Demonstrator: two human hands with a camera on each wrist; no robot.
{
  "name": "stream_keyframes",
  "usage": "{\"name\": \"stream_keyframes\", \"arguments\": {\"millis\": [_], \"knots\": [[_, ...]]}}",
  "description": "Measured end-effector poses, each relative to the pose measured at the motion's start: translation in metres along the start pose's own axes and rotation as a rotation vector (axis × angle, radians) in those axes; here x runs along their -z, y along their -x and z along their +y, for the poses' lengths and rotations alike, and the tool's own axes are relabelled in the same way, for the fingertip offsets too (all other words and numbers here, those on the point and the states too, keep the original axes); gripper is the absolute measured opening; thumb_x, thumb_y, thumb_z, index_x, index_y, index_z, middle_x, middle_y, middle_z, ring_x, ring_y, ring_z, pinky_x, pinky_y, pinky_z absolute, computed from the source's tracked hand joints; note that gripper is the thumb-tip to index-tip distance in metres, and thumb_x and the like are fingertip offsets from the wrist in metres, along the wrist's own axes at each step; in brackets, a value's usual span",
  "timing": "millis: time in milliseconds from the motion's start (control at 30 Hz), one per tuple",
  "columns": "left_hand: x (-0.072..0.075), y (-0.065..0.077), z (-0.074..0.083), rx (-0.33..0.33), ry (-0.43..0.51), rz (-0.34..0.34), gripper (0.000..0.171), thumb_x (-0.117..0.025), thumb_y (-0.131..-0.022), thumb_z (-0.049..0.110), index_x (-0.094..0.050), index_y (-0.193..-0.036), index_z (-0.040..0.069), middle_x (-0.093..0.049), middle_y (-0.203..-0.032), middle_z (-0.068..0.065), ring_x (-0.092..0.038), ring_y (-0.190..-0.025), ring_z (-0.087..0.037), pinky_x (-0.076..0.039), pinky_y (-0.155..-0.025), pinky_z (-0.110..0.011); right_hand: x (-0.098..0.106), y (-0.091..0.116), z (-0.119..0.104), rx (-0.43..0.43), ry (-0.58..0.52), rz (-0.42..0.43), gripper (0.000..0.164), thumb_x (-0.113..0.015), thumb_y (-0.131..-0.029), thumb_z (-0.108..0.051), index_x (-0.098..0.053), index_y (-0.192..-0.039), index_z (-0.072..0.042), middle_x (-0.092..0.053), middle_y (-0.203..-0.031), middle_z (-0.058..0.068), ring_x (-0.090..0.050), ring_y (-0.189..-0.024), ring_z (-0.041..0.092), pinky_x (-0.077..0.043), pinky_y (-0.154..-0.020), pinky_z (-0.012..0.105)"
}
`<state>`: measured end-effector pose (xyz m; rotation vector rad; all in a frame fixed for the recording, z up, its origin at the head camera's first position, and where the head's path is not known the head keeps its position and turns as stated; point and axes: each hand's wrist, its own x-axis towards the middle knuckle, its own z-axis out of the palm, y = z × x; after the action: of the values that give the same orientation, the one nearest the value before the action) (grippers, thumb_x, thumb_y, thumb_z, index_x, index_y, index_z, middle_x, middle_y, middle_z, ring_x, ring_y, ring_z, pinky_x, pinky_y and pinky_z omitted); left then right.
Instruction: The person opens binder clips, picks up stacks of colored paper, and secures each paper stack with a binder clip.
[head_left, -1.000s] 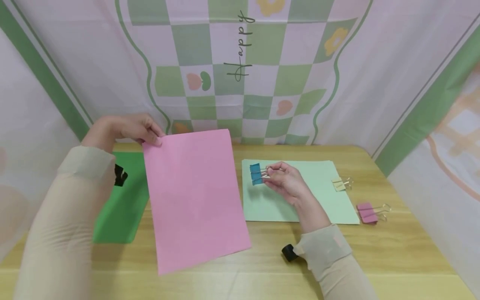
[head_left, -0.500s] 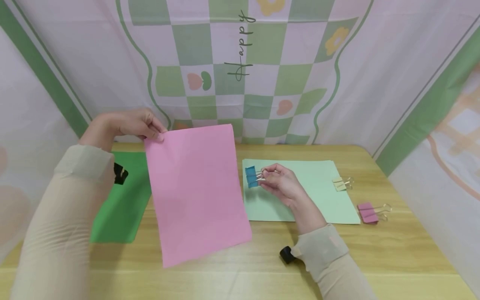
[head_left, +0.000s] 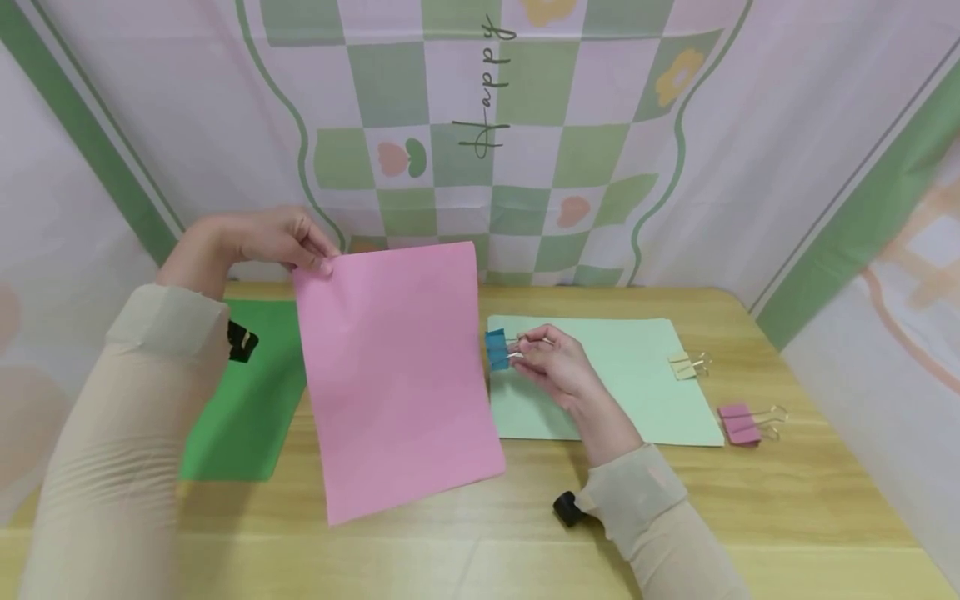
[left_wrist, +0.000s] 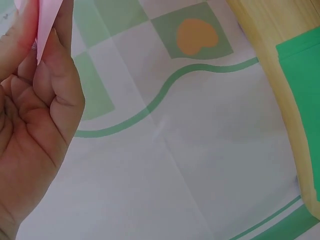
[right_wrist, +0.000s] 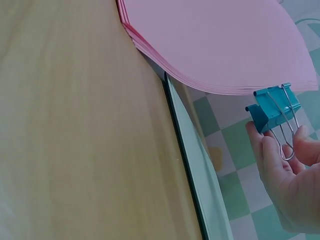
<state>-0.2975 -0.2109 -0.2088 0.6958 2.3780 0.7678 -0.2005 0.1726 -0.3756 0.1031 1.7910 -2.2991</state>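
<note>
My left hand (head_left: 277, 240) pinches the top left corner of a stack of pink paper (head_left: 397, 383) and holds it hanging over the table; in the left wrist view the paper's corner (left_wrist: 49, 20) sits between thumb and fingers. My right hand (head_left: 555, 367) grips a blue binder clip (head_left: 497, 349) by its wire handles, thumb against fingers. In the right wrist view the clip (right_wrist: 275, 110) points at the edge of the pink sheets (right_wrist: 215, 45), very close to it. Whether the clip touches the paper I cannot tell.
Light green paper (head_left: 630, 383) lies at right with a yellow binder clip (head_left: 682, 367) on its edge. Beside it is a pink binder clip (head_left: 738, 425). Dark green paper (head_left: 251, 417) lies at left, partly covered from view. A patterned curtain (head_left: 525, 158) hangs behind the wooden table (head_left: 420, 550).
The right hand has moved left with the blue clip, bringing it to the pink paper's right edge. The left hand and the pink paper have risen slightly and shifted a little right.
</note>
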Motion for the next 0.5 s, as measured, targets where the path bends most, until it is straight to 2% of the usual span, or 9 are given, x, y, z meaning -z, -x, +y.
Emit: {"name": "stream_keyframes", "arguments": {"millis": [200,500], "knots": [[0.0,0.001,0.005,-0.031,-0.031,0.006,0.023,-0.067,-0.095,0.012,-0.074,-0.116,0.005,-0.072,-0.078,0.004,-0.06,-0.069,-0.009,-0.054,-0.068,-0.027,0.0,-0.001,0.001,0.004,-0.021,0.01,0.012,-0.049,-0.1,0.006,-0.054,-0.1,-0.005,-0.07,-0.089,-0.002,-0.071,-0.082,0.012,-0.06,-0.08,0.022],[-0.001,0.002,0.012,-0.025,-0.044,0.032,0.021,-0.068,-0.094,0.011,-0.075,-0.112,0.004,-0.068,-0.072,0.006,-0.055,-0.066,-0.007,-0.05,-0.065,-0.024,-0.004,-0.002,0.004,-0.005,-0.028,-0.019,0.014,-0.049,-0.099,0.006,-0.056,-0.098,-0.007,-0.069,-0.09,-0.001,-0.071,-0.083,0.011,-0.06,-0.081,0.021]]}}
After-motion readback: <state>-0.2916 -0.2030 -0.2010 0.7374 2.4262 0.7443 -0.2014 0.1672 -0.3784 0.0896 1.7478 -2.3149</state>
